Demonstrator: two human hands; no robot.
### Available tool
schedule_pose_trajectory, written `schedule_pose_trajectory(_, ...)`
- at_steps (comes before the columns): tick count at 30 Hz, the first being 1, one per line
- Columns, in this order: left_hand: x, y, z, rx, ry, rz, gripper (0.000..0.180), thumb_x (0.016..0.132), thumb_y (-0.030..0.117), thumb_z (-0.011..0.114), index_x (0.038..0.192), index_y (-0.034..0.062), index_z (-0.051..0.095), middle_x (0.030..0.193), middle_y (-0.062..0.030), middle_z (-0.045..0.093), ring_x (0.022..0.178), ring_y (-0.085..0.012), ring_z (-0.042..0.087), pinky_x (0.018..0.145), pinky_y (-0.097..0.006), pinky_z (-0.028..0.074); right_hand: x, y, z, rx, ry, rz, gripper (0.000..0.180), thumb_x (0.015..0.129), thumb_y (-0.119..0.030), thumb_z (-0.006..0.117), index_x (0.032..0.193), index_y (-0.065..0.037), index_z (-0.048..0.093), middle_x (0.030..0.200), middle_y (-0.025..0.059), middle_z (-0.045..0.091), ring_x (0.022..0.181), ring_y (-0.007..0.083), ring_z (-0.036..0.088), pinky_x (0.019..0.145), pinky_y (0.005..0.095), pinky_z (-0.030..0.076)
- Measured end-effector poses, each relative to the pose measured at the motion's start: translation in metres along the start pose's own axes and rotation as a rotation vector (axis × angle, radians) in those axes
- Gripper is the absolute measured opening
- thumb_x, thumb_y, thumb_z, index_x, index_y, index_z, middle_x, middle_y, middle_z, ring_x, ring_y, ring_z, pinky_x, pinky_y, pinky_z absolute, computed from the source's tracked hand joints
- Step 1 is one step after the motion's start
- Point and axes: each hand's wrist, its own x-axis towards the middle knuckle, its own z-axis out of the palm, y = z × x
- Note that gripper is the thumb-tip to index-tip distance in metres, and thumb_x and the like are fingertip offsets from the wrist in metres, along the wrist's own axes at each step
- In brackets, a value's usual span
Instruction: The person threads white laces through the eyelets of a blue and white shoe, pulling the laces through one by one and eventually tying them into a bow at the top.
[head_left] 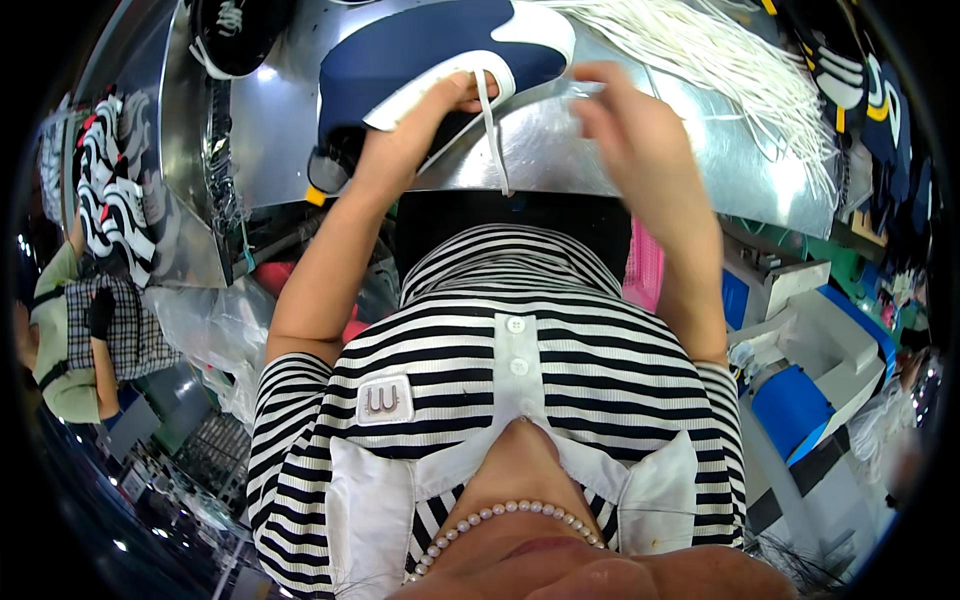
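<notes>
A navy blue and white shoe upper lies over the near part of a shiny metal tabletop. My left hand grips its white edge, with the fingertips showing through the opening. A white shoelace hangs from the upper beside those fingers, its loose end reaching the table's front edge. To the right, apart from the upper, my right hand is raised above the metal. Its fingers are bent and smeared by motion, so anything between them cannot be made out.
Loose white laces spread across the table's right side. A black shoe sits at the far left; striped black uppers are at the far right. Blue-and-grey machinery stands right of me. Leftward are a clear plastic bag and another person.
</notes>
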Motion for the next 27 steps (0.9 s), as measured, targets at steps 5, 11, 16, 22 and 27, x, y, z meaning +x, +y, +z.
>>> schedule_pose_trajectory(5,0.0,0.024,0.019,-0.068,-0.101,-0.087,0.035,0.096,0.028,0.065,0.107,-0.0053,0.068,0.099,-0.0109,0.072,0.089,-0.0194,0.07,0.086,-0.029,0.056,0.018,0.04,0.001,0.576,0.099,0.232,0.051,0.076,-0.021,0.084,0.117,0.0,0.061,0.108,0.0088,0.068,0.08,0.0116,0.064,0.07,0.0242,0.05)
schedule_pose_trajectory(11,0.004,0.012,-0.01,0.529,-0.152,-0.005,0.045,0.093,0.04,0.067,0.114,-0.0003,0.066,0.112,-0.0153,0.071,0.101,-0.0247,0.069,0.089,-0.035,0.051,0.029,0.041,0.025,0.841,0.221,0.506,0.046,0.076,-0.016,0.085,0.113,-0.002,0.061,0.096,0.0049,0.064,0.084,0.008,0.059,0.068,0.021,0.046)
schedule_pose_trajectory(16,-0.006,0.035,-0.002,1.119,-0.19,0.276,0.033,0.088,0.025,0.071,0.114,0.0061,0.064,0.089,-0.0154,0.07,0.079,-0.0311,0.068,0.069,-0.038,0.051,0.03,0.056,0.035,0.842,0.333,0.427,0.03,0.088,-0.021,0.075,0.11,-0.004,0.063,0.086,-0.0013,0.062,0.07,0.0049,0.053,0.06,0.0198,0.041)
schedule_pose_trajectory(22,-0.011,0.036,0.004,1.063,0.034,0.624,0.021,0.086,0.022,0.07,0.102,0.0094,0.066,0.076,-0.0105,0.068,0.067,-0.0294,0.066,0.059,-0.037,0.05,-0.001,0.023,0.055,0.603,-0.179,0.32,0.022,0.086,-0.021,0.075,0.094,0.0,0.072,0.071,0.0006,0.064,0.065,0.0066,0.051,0.059,0.0248,0.043)
schedule_pose_trajectory(27,-0.001,0.093,-0.021,0.851,0.199,0.572,0.026,0.089,0.017,0.073,0.111,0.0038,0.068,0.087,-0.0051,0.069,0.075,-0.009,0.064,0.067,-0.026,0.052,-0.056,0.018,0.049,0.261,-0.638,0.046,0.019,0.089,-0.02,0.069,0.088,-0.001,0.069,0.071,0.0116,0.06,0.063,0.023,0.057,0.061,0.0326,0.046)
